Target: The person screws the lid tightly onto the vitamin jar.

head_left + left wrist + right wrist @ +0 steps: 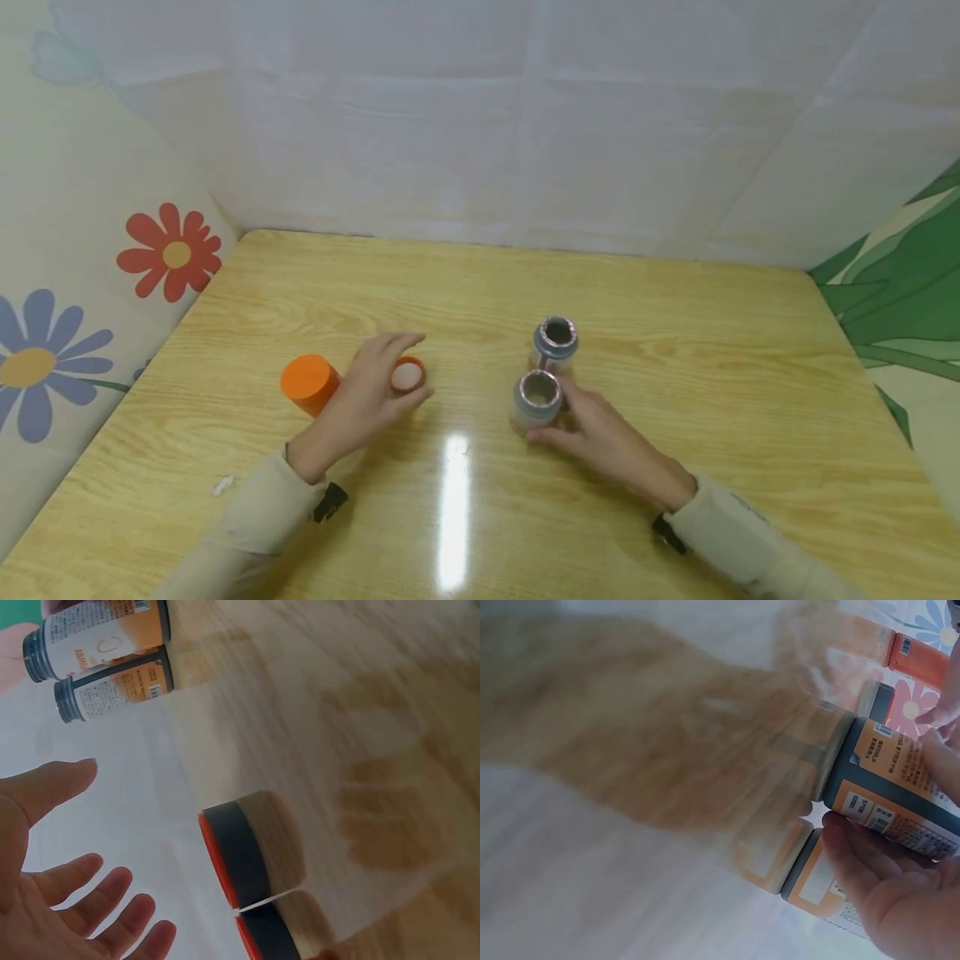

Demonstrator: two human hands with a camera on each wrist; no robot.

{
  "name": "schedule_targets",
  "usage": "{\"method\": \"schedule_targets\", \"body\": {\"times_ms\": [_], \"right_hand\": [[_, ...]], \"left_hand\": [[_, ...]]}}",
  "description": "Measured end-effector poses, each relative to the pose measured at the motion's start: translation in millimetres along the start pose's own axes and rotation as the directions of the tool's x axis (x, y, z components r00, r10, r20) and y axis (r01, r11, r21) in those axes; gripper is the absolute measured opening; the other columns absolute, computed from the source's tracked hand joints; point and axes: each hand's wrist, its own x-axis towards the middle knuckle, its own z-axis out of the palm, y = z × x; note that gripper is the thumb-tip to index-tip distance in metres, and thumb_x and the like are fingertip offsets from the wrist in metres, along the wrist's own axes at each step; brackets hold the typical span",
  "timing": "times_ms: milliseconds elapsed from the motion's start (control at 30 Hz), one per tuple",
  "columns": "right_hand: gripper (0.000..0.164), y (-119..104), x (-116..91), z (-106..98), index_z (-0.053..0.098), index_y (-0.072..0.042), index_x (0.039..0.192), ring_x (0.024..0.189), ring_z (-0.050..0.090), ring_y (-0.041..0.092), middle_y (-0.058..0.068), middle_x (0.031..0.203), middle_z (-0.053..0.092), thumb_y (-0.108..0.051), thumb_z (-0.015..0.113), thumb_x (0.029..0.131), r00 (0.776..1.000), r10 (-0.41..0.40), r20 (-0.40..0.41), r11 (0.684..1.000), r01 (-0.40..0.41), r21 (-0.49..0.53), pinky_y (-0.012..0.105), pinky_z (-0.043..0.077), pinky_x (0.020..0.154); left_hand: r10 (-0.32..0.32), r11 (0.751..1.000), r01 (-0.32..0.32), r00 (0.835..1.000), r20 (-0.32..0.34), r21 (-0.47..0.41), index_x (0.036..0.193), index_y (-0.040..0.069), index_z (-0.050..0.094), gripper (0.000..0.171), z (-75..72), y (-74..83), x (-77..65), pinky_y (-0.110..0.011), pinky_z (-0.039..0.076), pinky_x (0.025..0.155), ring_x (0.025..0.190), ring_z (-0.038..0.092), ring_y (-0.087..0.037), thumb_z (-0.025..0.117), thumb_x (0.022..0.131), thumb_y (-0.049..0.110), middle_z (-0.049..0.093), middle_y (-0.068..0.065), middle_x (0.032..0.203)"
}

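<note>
There are two jars point(537, 408), two lids point(238, 859), one cylinder point(309, 383).

Indoor spot, exact kind unclear. 1 wood-grain table point(712, 333) is standing against creased white backdrop point(465, 150); 1 red flower point(176, 252) and 1 blue flower point(30, 367) are decorating left side; green leaves point(915, 287) are covering right.

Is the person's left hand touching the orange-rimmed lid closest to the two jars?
Apart. The left wrist view shows a clear gap between the spread fingers of the left hand and the near edge of the lid.
</note>
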Motion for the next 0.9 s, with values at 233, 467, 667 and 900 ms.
{"method": "schedule_targets", "body": {"times_ms": [233, 467, 667, 900], "right_hand": [[0.082, -3, -5, 1, 0.036, -0.007, 0.150, 0.125, 0.059, 0.033, 0.016, 0.140, 0.057, -0.026, 0.078, 0.083, 0.999, 0.051, 0.006, 0.999, -0.051, -0.007, 0.053, 0.047, 0.104], [0.077, -5, -10, 2, 0.040, -0.006, 0.148, 0.125, 0.059, 0.032, 0.014, 0.138, 0.060, -0.028, 0.077, 0.084, 0.998, 0.060, 0.025, 0.998, -0.060, -0.003, 0.053, 0.047, 0.104], [0.070, -5, -12, 3, 0.046, -0.010, 0.143, 0.122, 0.061, 0.029, 0.010, 0.133, 0.063, -0.031, 0.077, 0.083, 0.999, 0.038, 0.030, 0.999, -0.038, -0.013, 0.051, 0.049, 0.103], [0.067, -3, -14, 3, 0.048, -0.011, 0.140, 0.121, 0.062, 0.026, 0.007, 0.130, 0.065, -0.033, 0.077, 0.083, 0.999, 0.018, 0.033, 0.999, -0.017, -0.039, 0.049, 0.050, 0.102]], "left_hand": [[0.014, 0.995, -0.015, 1.000, 0.016, 0.099, 0.136, 0.002, 0.055, 0.063, 4.0, -6.4, 2.9, -0.056, 0.044, 0.103, 0.124, 0.050, -0.038, 0.082, 0.082, 0.019, 0.057, -0.019, 0.134], [-0.016, 0.980, 0.003, 0.998, 0.063, 0.201, 0.134, 0.001, 0.057, 0.063, 8.9, -9.3, 6.2, -0.062, 0.031, 0.109, 0.125, 0.051, -0.042, 0.082, 0.081, 0.022, 0.060, -0.020, 0.133], [-0.053, 0.983, 0.041, 0.997, 0.063, 0.180, 0.133, 0.002, 0.057, 0.061, 11.7, -14.5, 8.3, -0.068, 0.021, 0.109, 0.126, 0.049, -0.042, 0.082, 0.080, 0.019, 0.059, -0.020, 0.133], [-0.093, 0.991, 0.087, 0.994, 0.057, 0.098, 0.132, 0.002, 0.058, 0.059, 12.0, -21.9, 11.3, -0.067, 0.014, 0.111, 0.127, 0.049, -0.041, 0.082, 0.079, 0.012, 0.060, -0.020, 0.131]]}}
